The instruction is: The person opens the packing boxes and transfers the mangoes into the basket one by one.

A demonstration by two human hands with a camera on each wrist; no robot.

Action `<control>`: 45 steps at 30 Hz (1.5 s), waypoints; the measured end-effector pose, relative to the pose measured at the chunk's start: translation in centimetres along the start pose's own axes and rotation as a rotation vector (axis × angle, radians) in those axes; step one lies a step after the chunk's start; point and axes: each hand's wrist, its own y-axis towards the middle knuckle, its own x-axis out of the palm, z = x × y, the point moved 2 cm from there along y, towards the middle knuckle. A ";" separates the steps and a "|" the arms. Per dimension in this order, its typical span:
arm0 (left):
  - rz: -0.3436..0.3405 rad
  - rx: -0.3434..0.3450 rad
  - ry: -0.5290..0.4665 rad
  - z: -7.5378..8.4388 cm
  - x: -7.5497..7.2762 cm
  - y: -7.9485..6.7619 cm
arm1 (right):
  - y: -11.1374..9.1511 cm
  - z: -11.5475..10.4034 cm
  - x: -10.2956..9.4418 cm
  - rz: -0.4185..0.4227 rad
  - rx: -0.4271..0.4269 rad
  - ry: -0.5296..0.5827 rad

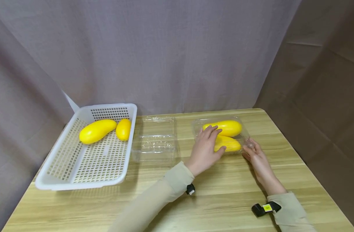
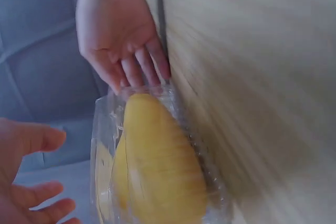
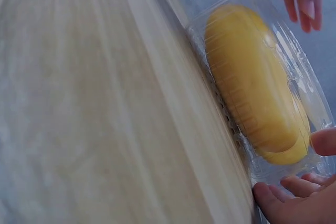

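A clear plastic clamshell box point(image 1: 198, 123) with two yellow oblong fruits inside lies on the table at right. The far fruit point(image 1: 230, 128) is smooth; the near one point(image 1: 230, 144) shows through the ribbed plastic. My left hand point(image 1: 205, 149) hovers over the box's left part, fingers spread and partly covering both fruits in the head view. In the left wrist view, its thumb and fingers point(image 2: 37, 192) are apart from the plastic. At the box's right end, my right hand point(image 1: 258, 161) touches the plastic with loosely extended fingers, its thumb point(image 3: 323, 141) near the top.
A white perforated basket point(image 1: 127, 161) stands at left, holding a large yellow fruit point(image 1: 97, 131) and a smaller-looking one point(image 1: 123, 130). Between basket and hands sits another clear clamshell box point(image 1: 156, 154), opened out. Grey curtain point(image 1: 177, 58) hangs behind the wooden table point(image 1: 223, 199).
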 end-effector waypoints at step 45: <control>-0.200 0.287 0.504 1.9 4.6 5.0 | -0.2 -0.1 0.5 -0.082 -0.027 -0.139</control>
